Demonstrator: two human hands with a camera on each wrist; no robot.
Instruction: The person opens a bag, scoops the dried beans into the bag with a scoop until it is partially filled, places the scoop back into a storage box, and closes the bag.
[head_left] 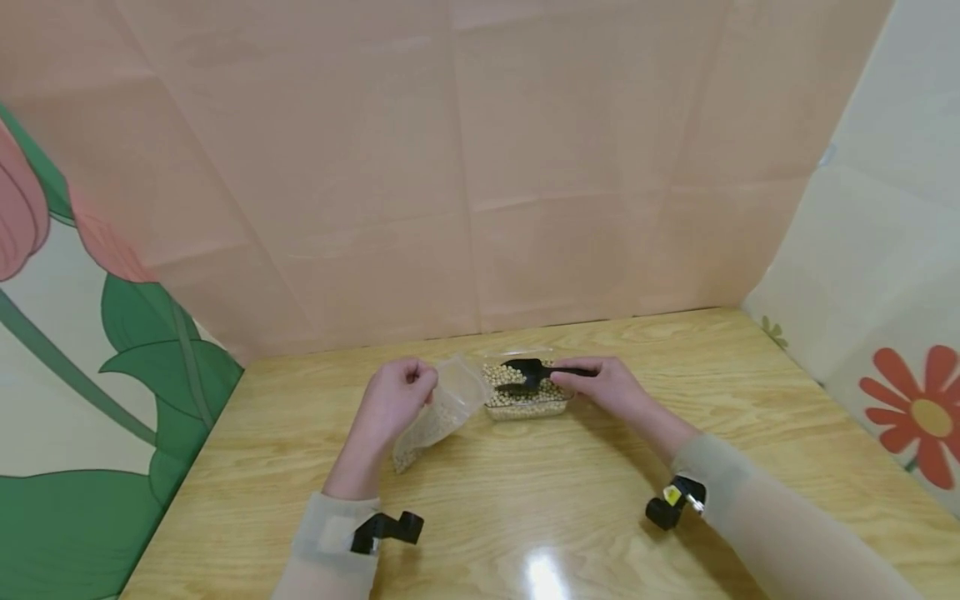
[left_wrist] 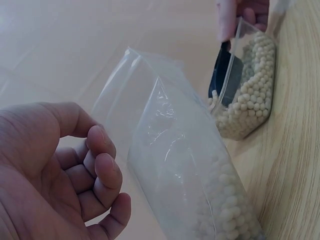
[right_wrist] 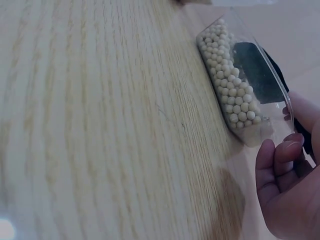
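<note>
My left hand (head_left: pixel 397 396) pinches the edge of a clear plastic bag (left_wrist: pixel 170 120) between curled fingers and thumb. The bag slants with its mouth toward the tub, and small round cream beads (left_wrist: pixel 230 200) lie in its lower end. To its right, a clear rectangular tub (head_left: pixel 527 410) stands on the table, holding many of the same beads (right_wrist: pixel 232 90). My right hand (head_left: pixel 611 387) grips the handle of a black scoop (head_left: pixel 534 372) from the right side. The scoop's blade is inside the tub, among the beads and partly behind the wall in both wrist views.
A light wood-grain table (head_left: pixel 480 517) lies under everything, its back edge meeting a peach-coloured sheet (head_left: pixel 465 167). Flower-printed panels flank it on the left (head_left: pixel 135 375) and right (head_left: pixel 885 292). Black wrist cameras (head_left: pixel 386 529) sit on both sleeves.
</note>
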